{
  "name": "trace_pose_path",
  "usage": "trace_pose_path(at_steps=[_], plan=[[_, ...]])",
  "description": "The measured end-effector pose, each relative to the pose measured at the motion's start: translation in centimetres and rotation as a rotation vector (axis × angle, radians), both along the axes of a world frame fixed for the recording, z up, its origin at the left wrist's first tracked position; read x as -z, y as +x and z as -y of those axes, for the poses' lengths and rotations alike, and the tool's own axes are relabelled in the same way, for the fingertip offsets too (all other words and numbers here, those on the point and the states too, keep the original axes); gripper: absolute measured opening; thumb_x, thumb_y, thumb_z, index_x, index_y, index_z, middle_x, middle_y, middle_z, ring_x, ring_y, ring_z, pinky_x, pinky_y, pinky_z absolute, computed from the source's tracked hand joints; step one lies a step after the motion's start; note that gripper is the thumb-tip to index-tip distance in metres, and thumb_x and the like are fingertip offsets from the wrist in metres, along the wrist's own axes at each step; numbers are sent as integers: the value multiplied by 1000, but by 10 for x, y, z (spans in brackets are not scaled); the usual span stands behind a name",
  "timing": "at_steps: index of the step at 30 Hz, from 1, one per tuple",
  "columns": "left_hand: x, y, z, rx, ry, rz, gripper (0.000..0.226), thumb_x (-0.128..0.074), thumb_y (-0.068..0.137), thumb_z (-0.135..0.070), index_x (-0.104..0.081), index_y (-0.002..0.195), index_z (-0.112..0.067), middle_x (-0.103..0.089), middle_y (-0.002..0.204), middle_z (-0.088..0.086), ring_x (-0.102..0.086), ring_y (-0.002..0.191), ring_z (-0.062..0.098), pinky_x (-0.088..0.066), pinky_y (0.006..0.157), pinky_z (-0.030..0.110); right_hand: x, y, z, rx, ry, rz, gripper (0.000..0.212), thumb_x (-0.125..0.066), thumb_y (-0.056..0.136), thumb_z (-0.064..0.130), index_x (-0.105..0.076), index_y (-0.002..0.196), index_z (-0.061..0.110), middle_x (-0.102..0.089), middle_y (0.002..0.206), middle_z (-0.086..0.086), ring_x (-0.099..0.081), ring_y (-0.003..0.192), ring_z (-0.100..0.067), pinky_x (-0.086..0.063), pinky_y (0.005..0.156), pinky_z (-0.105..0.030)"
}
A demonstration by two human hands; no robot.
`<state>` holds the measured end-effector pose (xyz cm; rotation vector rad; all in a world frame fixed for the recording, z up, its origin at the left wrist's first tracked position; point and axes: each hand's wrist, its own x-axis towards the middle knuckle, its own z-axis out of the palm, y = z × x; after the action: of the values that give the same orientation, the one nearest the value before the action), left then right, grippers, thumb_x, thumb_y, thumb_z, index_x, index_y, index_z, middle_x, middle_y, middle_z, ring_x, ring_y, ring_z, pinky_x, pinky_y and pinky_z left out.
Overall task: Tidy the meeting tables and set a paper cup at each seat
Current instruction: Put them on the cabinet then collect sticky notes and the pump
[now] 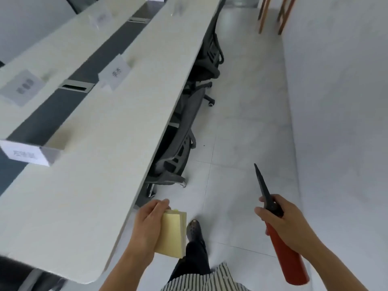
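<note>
My left hand (147, 225) grips a pale yellow pad of sticky notes (172, 235), held just off the near right edge of the long white meeting table (100, 164). My right hand (283, 221) is out over the floor to the right and holds black scissors (265, 189), blades closed and pointing up and away, together with a red cylinder (287, 259) that slants down toward me. No paper cup shows in the view.
White name cards (31, 153) (114, 73) (21, 87) stand along the table beside a dark centre strip with cable slots (75, 86). Black mesh office chairs (178, 143) (210, 57) are tucked under the right edge. Tiled floor (241, 133) runs between the table and a white wall (336, 101); wooden legs (273, 15) stand far back.
</note>
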<state>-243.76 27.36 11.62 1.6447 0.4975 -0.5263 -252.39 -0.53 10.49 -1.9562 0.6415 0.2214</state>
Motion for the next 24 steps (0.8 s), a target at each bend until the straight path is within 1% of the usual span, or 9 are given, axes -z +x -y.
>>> trace_pose_path(at_steps=[3, 5, 8, 10, 12, 16, 18, 22, 24], plan=[[4, 29, 37, 61, 4, -3, 37, -57, 93, -27, -53, 59, -14, -52, 45, -9, -45, 47, 13, -37, 53, 26, 3, 7, 30, 86, 17, -4, 17, -70, 84, 28, -60, 98, 26, -70, 72, -15, -69, 57, -30, -59, 58, -36], [10, 54, 64, 93, 11, -14, 36, -57, 93, -27, -53, 60, -13, -51, 46, -9, -45, 47, 13, -38, 53, 26, 7, 21, 54, 118, 5, -24, 18, -70, 84, 31, -60, 98, 27, -70, 72, -13, -69, 57, -27, -60, 60, -37], [20, 98, 109, 146, 12, -14, 32, -57, 93, -28, -57, 69, -6, -51, 54, -2, -47, 51, 16, -41, 54, 28, 12, 53, 97, 138, -34, -52, 19, -70, 83, 35, -59, 97, 30, -69, 67, -8, -70, 56, -22, -60, 61, -35], [23, 130, 139, 183, 9, -23, 30, -57, 92, -27, -58, 73, -4, -51, 56, 0, -47, 52, 16, -42, 54, 28, 8, 78, 127, 162, -61, -63, 20, -70, 83, 37, -58, 97, 30, -69, 65, -7, -70, 55, -20, -61, 61, -36], [20, 164, 171, 234, 12, -16, 30, -56, 93, -27, -57, 72, -6, -50, 55, -1, -47, 52, 16, -42, 55, 29, 0, 105, 155, 200, -71, -54, 20, -69, 83, 37, -58, 97, 28, -69, 64, -7, -70, 55, -21, -60, 60, -35], [7, 234, 238, 326, 12, 0, 34, -58, 92, -28, -55, 61, -13, -50, 52, -4, -46, 54, 18, -42, 57, 32, -16, 149, 208, 266, -106, -23, 21, -68, 84, 39, -56, 98, 29, -68, 65, -3, -69, 55, -18, -54, 54, -25], [-1, 262, 271, 390, 28, 9, 33, -58, 91, -28, -57, 62, -13, -51, 52, -6, -47, 54, 17, -42, 57, 31, -18, 161, 230, 303, -89, -27, 21, -68, 84, 39, -56, 99, 29, -68, 64, -3, -69, 54, -17, -53, 54, -24], [-6, 317, 343, 446, 30, 29, 29, -57, 92, -25, -59, 68, -9, -50, 58, 0, -46, 56, 18, -41, 59, 32, -16, 191, 286, 335, -51, -84, 19, -69, 84, 36, -58, 96, 27, -67, 63, -7, -69, 54, -18, -56, 58, -30], [-2, 343, 381, 459, 47, 18, 29, -57, 92, -26, -60, 70, -9, -51, 60, 2, -47, 57, 19, -41, 59, 32, -12, 211, 324, 348, -48, -98, 19, -69, 84, 35, -59, 96, 25, -66, 61, -6, -69, 53, -19, -56, 59, -31]])
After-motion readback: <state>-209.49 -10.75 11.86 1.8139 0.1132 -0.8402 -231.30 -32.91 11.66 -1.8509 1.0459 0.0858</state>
